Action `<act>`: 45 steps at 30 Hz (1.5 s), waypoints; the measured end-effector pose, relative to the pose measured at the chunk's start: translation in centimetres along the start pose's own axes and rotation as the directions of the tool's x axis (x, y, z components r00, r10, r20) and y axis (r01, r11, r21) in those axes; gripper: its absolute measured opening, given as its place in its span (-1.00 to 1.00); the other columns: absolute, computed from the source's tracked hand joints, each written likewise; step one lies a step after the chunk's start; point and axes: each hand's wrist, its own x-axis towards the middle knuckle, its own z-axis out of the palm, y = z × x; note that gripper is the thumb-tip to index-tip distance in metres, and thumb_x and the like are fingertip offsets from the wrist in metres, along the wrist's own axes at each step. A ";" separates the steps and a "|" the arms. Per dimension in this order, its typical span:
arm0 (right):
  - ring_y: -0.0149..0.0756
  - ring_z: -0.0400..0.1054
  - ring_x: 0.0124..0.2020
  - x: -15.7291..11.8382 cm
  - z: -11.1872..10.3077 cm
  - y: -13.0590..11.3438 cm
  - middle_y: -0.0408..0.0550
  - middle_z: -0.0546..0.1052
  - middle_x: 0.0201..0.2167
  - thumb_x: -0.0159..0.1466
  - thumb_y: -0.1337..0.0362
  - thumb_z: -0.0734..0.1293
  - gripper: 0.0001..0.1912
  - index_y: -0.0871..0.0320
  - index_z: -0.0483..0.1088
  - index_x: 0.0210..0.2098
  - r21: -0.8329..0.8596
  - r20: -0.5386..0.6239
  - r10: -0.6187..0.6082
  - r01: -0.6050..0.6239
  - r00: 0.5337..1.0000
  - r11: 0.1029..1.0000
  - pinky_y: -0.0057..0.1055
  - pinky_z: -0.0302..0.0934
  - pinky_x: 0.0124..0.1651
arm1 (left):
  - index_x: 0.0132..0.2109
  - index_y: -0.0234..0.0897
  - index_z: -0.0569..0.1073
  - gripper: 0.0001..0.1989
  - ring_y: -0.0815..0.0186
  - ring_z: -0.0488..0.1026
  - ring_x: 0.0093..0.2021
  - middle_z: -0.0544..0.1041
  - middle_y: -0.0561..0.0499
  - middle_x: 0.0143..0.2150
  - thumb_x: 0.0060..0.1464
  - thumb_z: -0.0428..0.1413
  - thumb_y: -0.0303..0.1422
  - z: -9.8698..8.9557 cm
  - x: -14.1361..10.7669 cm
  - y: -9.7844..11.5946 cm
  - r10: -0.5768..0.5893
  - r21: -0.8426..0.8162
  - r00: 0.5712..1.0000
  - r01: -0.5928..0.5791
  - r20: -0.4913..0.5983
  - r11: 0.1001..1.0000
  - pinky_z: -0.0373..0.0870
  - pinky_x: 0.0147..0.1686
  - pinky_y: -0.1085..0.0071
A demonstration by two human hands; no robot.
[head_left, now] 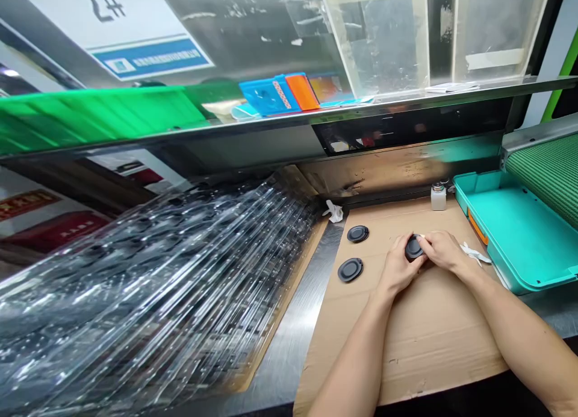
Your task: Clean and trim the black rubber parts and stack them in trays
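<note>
Between my two hands, just above the cardboard sheet (433, 326), is a round black disc-shaped part (412, 248). My left hand (400, 263) grips it from the left side with its fingers wrapped round the edge. From the right, my right hand (440, 248) is closed on the same part, thumb and fingers at its upper edge. Two similar flat black round parts lie on the cardboard left of my hands: a farther one (358, 234), which looks stacked, and a nearer one (350, 270).
Clear plastic trays (180, 284) are stacked at the left. A teal bin (533, 230) stands on the right beside a green conveyor belt (551, 170). A small bottle (438, 197) and crumpled white wipes (475, 253) are nearby. A metal shelf (383, 106) crosses above the bench.
</note>
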 end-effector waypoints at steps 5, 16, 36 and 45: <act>-0.32 0.44 -0.26 -0.3 0.1 -0.6 -0.03 0.62 -0.29 0.51 -0.06 0.00 -0.37 0.09 0.55 -0.33 0.092 0.001 -0.082 0.081 0.997 0.992 -0.45 0.00 -0.27 | 0.18 -0.25 0.41 -0.45 0.07 0.45 0.13 0.50 -0.18 0.11 0.07 0.25 -0.19 -2.1 -1.3 0.7 -0.072 0.114 0.997 0.071 0.003 0.991 0.36 0.17 0.11; -0.25 0.47 -0.23 -0.9 0.4 -1.2 0.00 0.63 -0.28 0.46 -0.21 -0.12 -0.20 0.07 0.58 -0.35 0.178 0.015 -0.106 0.101 0.994 0.979 -0.41 0.02 -0.26 | 0.10 -0.33 0.47 -0.19 -0.10 0.45 0.11 0.49 -0.27 0.12 -0.21 0.28 0.11 -14.3 -4.7 -6.1 -0.443 0.538 0.891 0.422 -0.100 0.730 0.36 0.13 0.05; -0.07 0.44 -0.03 -0.8 -0.3 -0.1 0.19 0.60 -0.12 0.46 0.08 0.15 -0.56 0.19 0.59 -0.14 0.038 -0.091 0.102 -0.099 0.991 0.994 -0.26 0.21 -0.03 | 0.05 -0.31 0.53 -0.37 -0.07 0.49 0.14 0.56 -0.27 0.10 -0.15 0.18 -0.04 -14.3 -2.7 -3.1 -0.453 0.600 0.872 0.264 0.186 0.755 0.33 0.21 0.07; -0.13 0.45 -0.05 -0.9 -1.1 -0.1 0.11 0.57 -0.07 0.19 0.31 0.43 -0.69 0.20 0.54 -0.07 -0.016 0.259 0.158 -0.160 0.953 0.987 -0.25 0.32 -0.02 | -0.29 0.26 0.59 -0.53 -0.12 0.55 0.07 0.67 0.33 -0.13 -0.54 0.33 0.02 -15.0 -3.6 -3.1 -0.488 0.442 0.864 0.393 0.121 0.806 0.41 0.17 -0.04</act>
